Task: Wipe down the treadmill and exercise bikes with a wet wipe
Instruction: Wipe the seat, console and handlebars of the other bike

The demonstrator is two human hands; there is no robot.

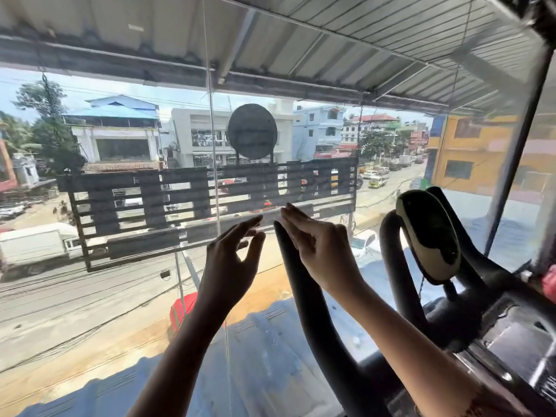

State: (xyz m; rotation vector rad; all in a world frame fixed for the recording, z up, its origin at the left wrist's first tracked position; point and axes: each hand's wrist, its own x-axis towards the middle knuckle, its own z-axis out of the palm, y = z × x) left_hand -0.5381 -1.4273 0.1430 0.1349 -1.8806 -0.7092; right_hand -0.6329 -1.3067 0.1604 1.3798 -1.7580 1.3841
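The exercise bike fills the right side, with a black curved handlebar (304, 299) rising in the middle and an oval console (428, 236) with a pale rim beside it. My left hand (231, 263) is raised just left of the handlebar's tip, fingers loosely spread and holding nothing. My right hand (319, 251) is raised in front of the upper handlebar, fingers straight and pointing up-left; I cannot tell whether it touches the bar. No wet wipe shows in either hand.
A large glass window (135, 296) stands right behind the handlebar, with a dark slatted sign (180, 203) outside and a street far below. The bike's black frame (496, 332) occupies the lower right. A dark window post (511, 164) runs up on the right.
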